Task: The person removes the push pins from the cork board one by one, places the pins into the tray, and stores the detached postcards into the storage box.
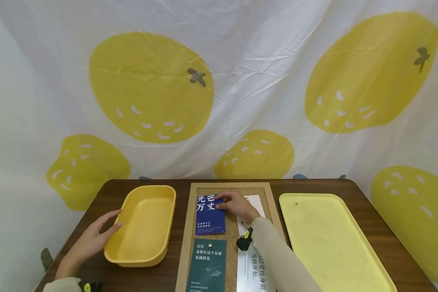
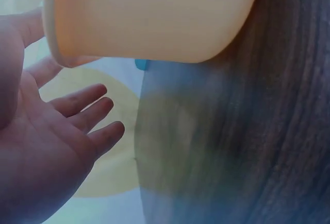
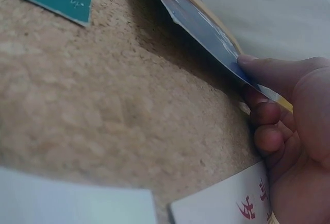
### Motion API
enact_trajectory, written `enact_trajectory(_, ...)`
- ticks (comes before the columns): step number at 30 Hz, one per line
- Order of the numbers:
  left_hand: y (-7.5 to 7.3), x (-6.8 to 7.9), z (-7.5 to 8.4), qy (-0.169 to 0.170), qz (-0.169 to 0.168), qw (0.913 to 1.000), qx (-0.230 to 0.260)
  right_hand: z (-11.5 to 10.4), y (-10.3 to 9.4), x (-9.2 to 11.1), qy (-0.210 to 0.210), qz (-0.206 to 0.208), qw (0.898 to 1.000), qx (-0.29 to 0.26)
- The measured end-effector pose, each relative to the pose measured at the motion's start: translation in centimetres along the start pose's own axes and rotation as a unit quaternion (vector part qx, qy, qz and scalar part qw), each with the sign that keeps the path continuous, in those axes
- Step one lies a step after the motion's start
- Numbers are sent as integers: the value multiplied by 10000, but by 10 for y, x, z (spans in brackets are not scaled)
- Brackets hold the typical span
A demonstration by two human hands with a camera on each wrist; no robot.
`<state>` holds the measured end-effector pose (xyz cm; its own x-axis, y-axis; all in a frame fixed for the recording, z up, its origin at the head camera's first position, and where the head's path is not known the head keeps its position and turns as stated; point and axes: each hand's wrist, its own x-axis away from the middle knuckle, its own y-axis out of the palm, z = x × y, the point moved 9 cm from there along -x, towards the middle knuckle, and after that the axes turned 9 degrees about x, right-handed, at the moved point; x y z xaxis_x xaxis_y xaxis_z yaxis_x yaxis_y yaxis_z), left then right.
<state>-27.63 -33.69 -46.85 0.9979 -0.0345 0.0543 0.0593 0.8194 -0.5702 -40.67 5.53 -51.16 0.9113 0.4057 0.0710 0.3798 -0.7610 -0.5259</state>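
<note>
A dark blue card with white lettering is on a framed corkboard. My right hand pinches its upper right edge between thumb and fingers. In the right wrist view, this blue card tilts up off the cork on that side. My left hand rests at the left rim of a deep yellow tub, thumb and index finger touching it. Seen from the left wrist, the other fingers are stretched out and spread beside the tub, holding nothing.
Below the blue card, a green card carries a metal pushpin. Two white cards, an upper one and a lower one, lie partly under my right arm. A pale yellow tray sits right of the board on the dark wooden table.
</note>
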Motion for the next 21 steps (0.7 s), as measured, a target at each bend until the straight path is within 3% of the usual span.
enact_trajectory(11, 9, 0, -14, -178, -353, 9976, 577, -2, 0, 3, 20, 59, 9999, 129)
enact_trajectory(21, 20, 0, -20, -373, -992, 9867, 1230, -2, -1, 2, -32, 116, 9996, 256)
